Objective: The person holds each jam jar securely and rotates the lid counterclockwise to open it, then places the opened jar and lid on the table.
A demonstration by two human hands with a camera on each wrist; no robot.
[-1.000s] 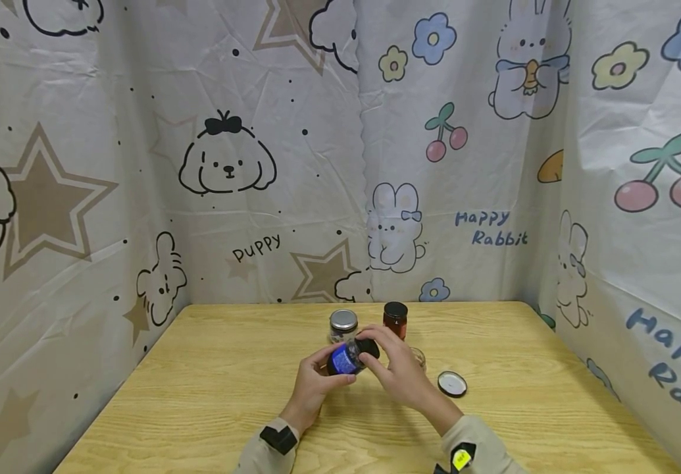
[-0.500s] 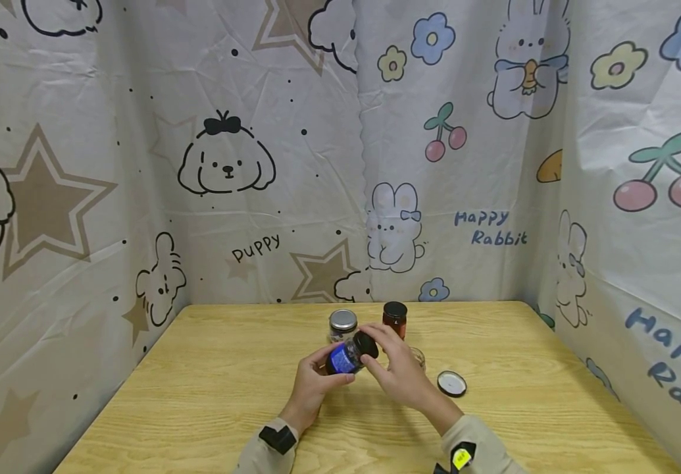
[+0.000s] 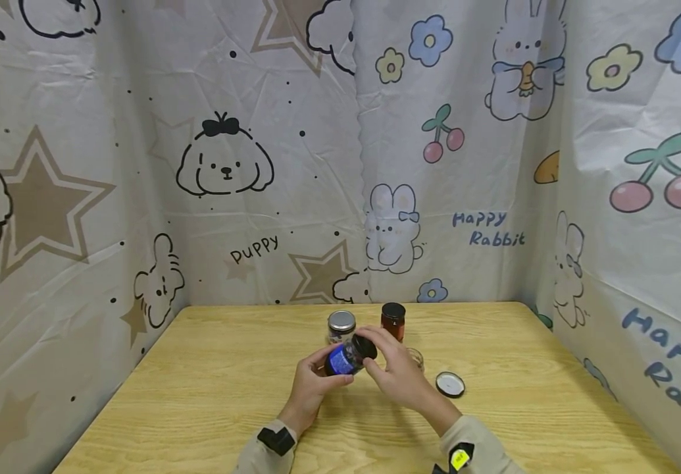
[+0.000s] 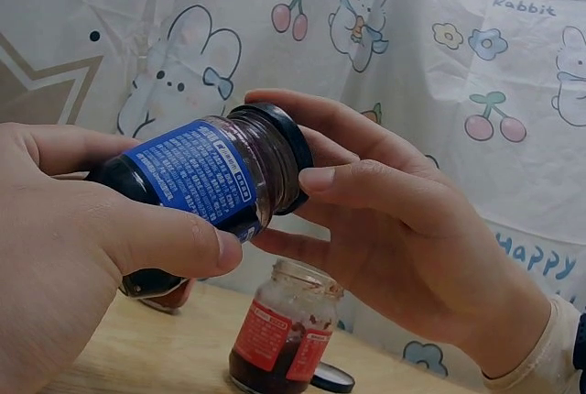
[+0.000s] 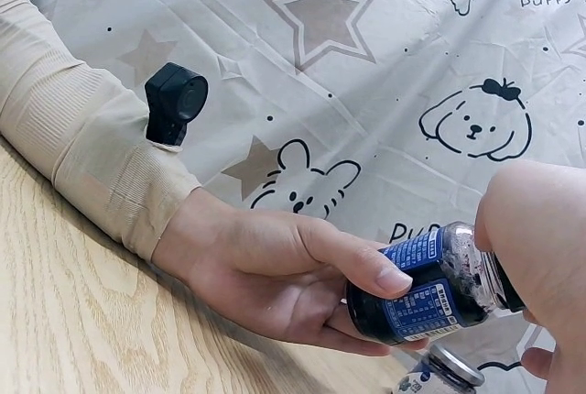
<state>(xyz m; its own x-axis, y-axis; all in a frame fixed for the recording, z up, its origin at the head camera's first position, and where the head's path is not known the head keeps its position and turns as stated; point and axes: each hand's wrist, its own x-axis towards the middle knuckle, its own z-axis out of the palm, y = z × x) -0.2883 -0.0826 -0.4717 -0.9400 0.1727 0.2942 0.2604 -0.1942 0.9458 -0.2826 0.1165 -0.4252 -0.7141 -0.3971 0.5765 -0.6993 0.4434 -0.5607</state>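
A glass jar (image 4: 189, 172) with a blue label and dark contents is held tilted above the table, its black lid (image 4: 291, 158) toward the right. My left hand (image 3: 308, 390) grips the jar's body, thumb across the label. With fingers and thumb my right hand (image 3: 401, 370) holds the lid around its rim. Below in the left wrist view stands a lidless jar (image 4: 284, 330) with a red label and dark red remains inside. A loose lid (image 3: 450, 384) lies on the table to the right, its pale inside facing up.
Behind the hands stand a silver-lidded jar (image 3: 341, 325) and a black-lidded jar (image 3: 393, 320) with red contents. The wooden table (image 3: 198, 395) is enclosed by printed curtains (image 3: 281, 131) at the back and sides.
The right hand's fingers and thumb have shifted slightly around the black lid, and the lid has tilted a little. The left hand keeps its grip; the other jars stay put.
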